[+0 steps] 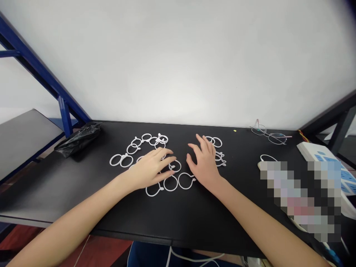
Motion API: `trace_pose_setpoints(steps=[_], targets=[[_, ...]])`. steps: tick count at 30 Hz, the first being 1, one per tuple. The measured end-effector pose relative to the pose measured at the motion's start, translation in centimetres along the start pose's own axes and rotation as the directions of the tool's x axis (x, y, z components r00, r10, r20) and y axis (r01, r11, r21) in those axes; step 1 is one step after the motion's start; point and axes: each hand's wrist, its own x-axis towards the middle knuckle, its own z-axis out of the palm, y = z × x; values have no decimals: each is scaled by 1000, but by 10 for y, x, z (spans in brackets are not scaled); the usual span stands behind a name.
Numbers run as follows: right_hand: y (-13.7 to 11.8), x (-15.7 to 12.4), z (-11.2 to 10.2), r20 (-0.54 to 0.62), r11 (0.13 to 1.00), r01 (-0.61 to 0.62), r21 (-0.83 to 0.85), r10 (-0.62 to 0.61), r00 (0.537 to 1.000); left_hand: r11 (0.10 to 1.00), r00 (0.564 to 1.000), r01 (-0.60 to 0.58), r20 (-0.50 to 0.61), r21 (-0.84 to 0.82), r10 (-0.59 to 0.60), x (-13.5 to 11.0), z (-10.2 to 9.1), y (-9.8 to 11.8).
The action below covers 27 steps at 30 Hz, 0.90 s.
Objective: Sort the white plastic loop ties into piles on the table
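Many thin white rings, each with a small tab or clasp, lie loose on the black tabletop point(144, 218). My left hand point(150, 165) is palm down over the left cluster, fingers spread, and covers some rings. One ring point(170, 191) lies just below its fingertips, and another ring point(110, 161) is at the far left. My right hand point(205, 161) hovers or rests palm down at the right cluster, fingers apart. A ring with a gap point(178, 181) lies between the hands, and more rings point(221, 142) show beyond the right fingers. Neither hand visibly holds a ring.
A crumpled black plastic bag point(79, 140) lies at the back left by a blue metal frame point(41, 68). Eyeglasses point(277, 143) lie at the back right. A white power strip point(314, 148) and a blurred-out item point(300, 200) are at the right. A white wall point(178, 66) stands behind.
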Motion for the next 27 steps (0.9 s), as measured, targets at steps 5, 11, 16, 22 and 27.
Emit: trace_pose_setpoints(steps=[5,11,16,22,27], targets=[[18,4,4,45,976,-55,-210,66,997,988,986,-86,129,-127,103,-1,-1,18],[28,4,11,83,969,-59,-239,81,993,981,968,-129,195,-148,157,-2,1,25],[27,7,7,92,971,-57,-234,81,992,985,980,-82,167,-152,107,-3,6,15],[29,12,2,107,983,-42,-177,62,992,989,992,-76,89,-124,88,-1,6,9],[30,13,3,54,995,-14,-102,20,998,990,993,-82,75,-112,91,1,4,9]])
